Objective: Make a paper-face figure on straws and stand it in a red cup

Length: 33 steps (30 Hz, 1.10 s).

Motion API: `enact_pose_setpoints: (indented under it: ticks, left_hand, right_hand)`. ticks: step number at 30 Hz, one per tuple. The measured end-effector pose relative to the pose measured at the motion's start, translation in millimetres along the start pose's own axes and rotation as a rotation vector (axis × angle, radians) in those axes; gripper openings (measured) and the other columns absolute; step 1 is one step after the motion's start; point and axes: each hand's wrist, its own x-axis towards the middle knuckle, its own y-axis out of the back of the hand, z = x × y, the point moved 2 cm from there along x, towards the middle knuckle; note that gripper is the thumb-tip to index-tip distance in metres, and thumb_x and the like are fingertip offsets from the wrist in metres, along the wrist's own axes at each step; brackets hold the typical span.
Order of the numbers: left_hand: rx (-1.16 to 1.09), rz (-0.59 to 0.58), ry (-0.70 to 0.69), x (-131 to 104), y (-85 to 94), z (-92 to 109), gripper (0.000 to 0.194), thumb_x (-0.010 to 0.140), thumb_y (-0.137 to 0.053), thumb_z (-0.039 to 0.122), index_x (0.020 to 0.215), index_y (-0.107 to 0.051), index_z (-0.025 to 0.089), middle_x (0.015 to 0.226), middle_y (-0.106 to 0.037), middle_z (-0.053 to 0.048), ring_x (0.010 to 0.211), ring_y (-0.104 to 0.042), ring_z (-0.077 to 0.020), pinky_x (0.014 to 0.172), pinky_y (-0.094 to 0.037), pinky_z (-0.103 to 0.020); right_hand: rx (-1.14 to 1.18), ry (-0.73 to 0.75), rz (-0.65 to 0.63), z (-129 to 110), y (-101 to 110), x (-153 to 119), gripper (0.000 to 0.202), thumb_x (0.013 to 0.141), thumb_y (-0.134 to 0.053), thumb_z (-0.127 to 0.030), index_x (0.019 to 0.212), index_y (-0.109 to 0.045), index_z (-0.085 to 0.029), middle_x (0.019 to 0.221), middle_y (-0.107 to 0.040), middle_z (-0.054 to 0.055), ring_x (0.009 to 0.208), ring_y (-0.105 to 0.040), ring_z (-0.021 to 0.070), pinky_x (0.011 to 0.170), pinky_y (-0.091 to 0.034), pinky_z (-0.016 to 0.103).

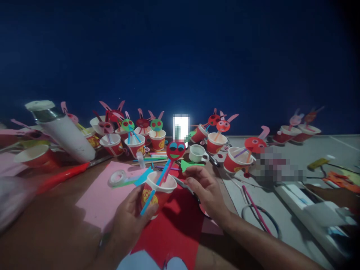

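My left hand (131,215) is wrapped round a red paper cup (161,200) with a white rim, held above red paper (174,240). Blue and pink straws stand in the cup, topped by a round red paper face (176,150) with blue eyes and a green mouth. Another blue straw piece (148,202) slants across the cup's front by my left thumb. To the right of the cup is my right hand (205,187), its fingers curled with the tips close together near scissors; whether they hold anything is too small to tell.
Several red cups with paper animal faces (135,140) line the back. A white bottle (63,131) leans at the left. Pink paper (104,202) carries a tape roll (117,177). A white mug (198,153) stands behind my right hand; a power strip (303,210) lies right.
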Motion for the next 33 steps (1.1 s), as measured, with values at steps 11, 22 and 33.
enact_pose_setpoints:
  ticks: [11, 22, 33]
  left_hand:
    - [0.233, -0.006, -0.121, -2, -0.4, -22, 0.059, 0.074, -0.064, 0.045, 0.124, -0.051, 0.016, 0.123, -0.062, -0.011, 0.113, -0.057, -0.0292, 0.100, -0.043, -0.044]
    - [0.512, -0.126, -0.205, -13, -9.3, -24, 0.056, 0.080, -0.057, 0.046, 0.131, -0.046, 0.025, 0.134, -0.053, -0.007, 0.124, -0.048, -0.0264, 0.101, -0.043, -0.037]
    - [0.542, -0.144, -0.248, -15, -8.4, -34, 0.057, 0.081, -0.056, 0.046, 0.132, -0.041, 0.025, 0.134, -0.051, -0.007, 0.123, -0.049, -0.0247, 0.100, -0.044, -0.035]
  right_hand:
    - [-0.307, -0.136, -0.273, -24, -23, -17, 0.027, 0.081, -0.057, -0.018, 0.107, -0.063, -0.024, 0.096, -0.067, 0.000, 0.063, -0.058, 0.0085, 0.056, -0.047, 0.019]
    - [-0.178, -0.377, -0.525, -21, -25, -26, 0.014, 0.084, -0.050, -0.021, 0.079, -0.062, -0.016, 0.063, -0.054, -0.004, 0.044, -0.053, 0.0060, 0.042, -0.036, 0.015]
    - [-0.106, -0.418, -0.541, -15, -24, -23, 0.016, 0.084, -0.048, -0.023, 0.075, -0.060, -0.015, 0.053, -0.054, -0.005, 0.041, -0.051, 0.0056, 0.043, -0.034, 0.015]
